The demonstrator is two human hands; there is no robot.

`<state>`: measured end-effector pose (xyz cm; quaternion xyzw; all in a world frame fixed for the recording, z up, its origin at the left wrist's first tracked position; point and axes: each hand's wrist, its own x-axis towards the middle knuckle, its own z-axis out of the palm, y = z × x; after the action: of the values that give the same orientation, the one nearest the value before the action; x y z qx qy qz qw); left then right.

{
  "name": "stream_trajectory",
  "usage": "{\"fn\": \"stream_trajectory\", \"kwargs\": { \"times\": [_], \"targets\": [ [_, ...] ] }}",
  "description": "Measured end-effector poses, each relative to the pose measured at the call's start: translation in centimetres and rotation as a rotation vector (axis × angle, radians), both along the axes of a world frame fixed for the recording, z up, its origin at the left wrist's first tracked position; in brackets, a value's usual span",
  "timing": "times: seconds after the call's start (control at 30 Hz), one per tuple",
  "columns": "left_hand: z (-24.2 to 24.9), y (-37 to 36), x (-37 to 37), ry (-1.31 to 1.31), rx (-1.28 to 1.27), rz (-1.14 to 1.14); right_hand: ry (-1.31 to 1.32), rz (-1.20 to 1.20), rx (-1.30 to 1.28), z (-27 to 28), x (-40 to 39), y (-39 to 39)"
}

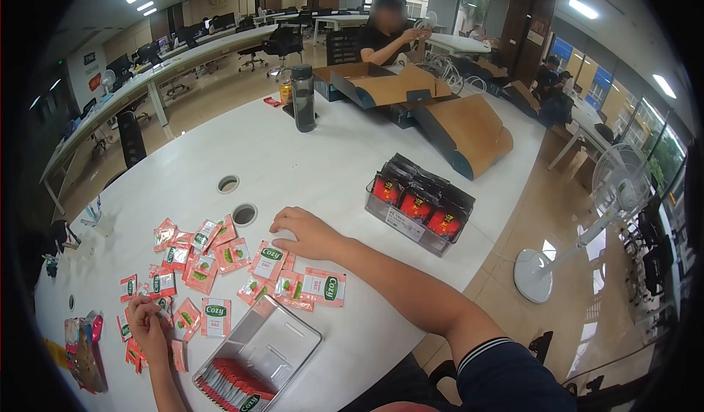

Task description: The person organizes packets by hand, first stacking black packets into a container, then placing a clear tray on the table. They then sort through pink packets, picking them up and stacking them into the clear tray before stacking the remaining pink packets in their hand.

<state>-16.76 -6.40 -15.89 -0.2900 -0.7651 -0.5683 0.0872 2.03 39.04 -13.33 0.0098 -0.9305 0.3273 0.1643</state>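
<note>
Pink-and-white "Cozy" sachets (215, 317) lie scattered over the white table in front of me, some overlapping. My left hand (149, 328) is among those on the left, its fingers curled together; what they hold, if anything, is hidden. My right hand (309, 234) reaches across with thumb and fingers apart, just above a Cozy sachet (269, 259), and its thumb is close to that sachet's top edge. Between my arms stands a clear plastic bin (292, 331), with a row of the same sachets (233, 384) packed upright in its near end.
A second clear bin (405, 225) holds black-and-red packets (416, 204) on the right. Behind are a dark bottle (303, 98) and open cardboard boxes (462, 133). Two round cable holes (245, 214) pierce the table. Across it sits a person (385, 38); a white fan (539, 269) stands right.
</note>
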Motion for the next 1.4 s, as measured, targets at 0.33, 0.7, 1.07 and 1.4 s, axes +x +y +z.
{"fn": "stream_trajectory", "kwargs": {
  "times": [0.33, 0.7, 1.07, 1.4],
  "targets": [
    [0.3, 0.7, 0.5, 0.161, -0.028, 0.015, -0.013, -0.004, 0.012, 0.2, 0.0, -0.1],
    [-0.1, 0.1, 0.0, 0.019, 0.009, -0.013, 0.040, -0.012, -0.015, 0.0, 0.0, -0.2],
    [0.5, 0.9, 0.4, 0.374, -0.082, 0.048, 0.158, 0.007, 0.044, -2.0, -0.7, 1.2],
    [3.4, 1.6, 2.2, 0.047, 0.103, 0.004, 0.085, 0.028, -0.134, -0.5, -0.9, 0.4]
  ]
}}
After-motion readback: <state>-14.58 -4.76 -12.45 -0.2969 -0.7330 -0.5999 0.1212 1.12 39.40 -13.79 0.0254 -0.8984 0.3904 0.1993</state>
